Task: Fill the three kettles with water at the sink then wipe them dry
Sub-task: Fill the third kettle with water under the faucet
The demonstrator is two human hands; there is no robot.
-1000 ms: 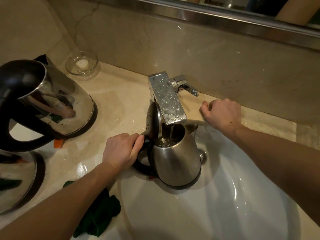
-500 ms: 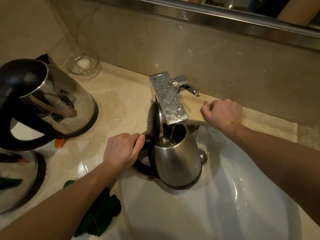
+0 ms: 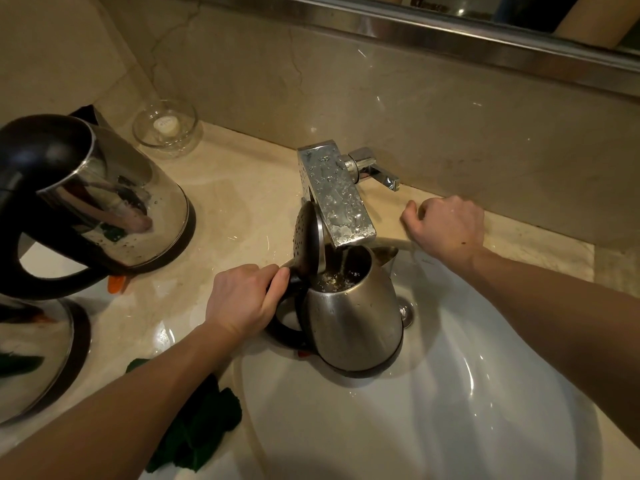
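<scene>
The left hand (image 3: 242, 299) has its fingers (image 3: 277, 275) wrapped round the black handle (image 3: 284, 327) of the brushed steel kettle (image 3: 353, 317). It holds the kettle upright in the sink (image 3: 450, 427), pushed to the back of the basin so the mouth sits right under the tap (image 3: 336, 199). The lid (image 3: 308, 244) is tipped up on the handle side, beside the spout, which leaves the opening free for the stream (image 3: 344, 261). Water (image 3: 336, 280) churns inside, well up toward the rim, so this fill is probably near its end.

The right hand (image 3: 446, 226) rests on the surface (image 3: 225, 209) at the basin's back edge, near the tap lever (image 3: 377, 171) but apart from it, a sensible place to wait before shutting the water off. Its fingers (image 3: 410, 211) are curled under. They seem to hold nothing, though the palm side is hidden.

Two shiny kettles stand well clear on the left of the surface, one (image 3: 114, 202) further back and one (image 3: 34, 358) cut off by the frame edge. Whether either holds water cannot be told. A green cloth (image 3: 197, 420) lies by the sink's near rim, handy for the wiping.
</scene>
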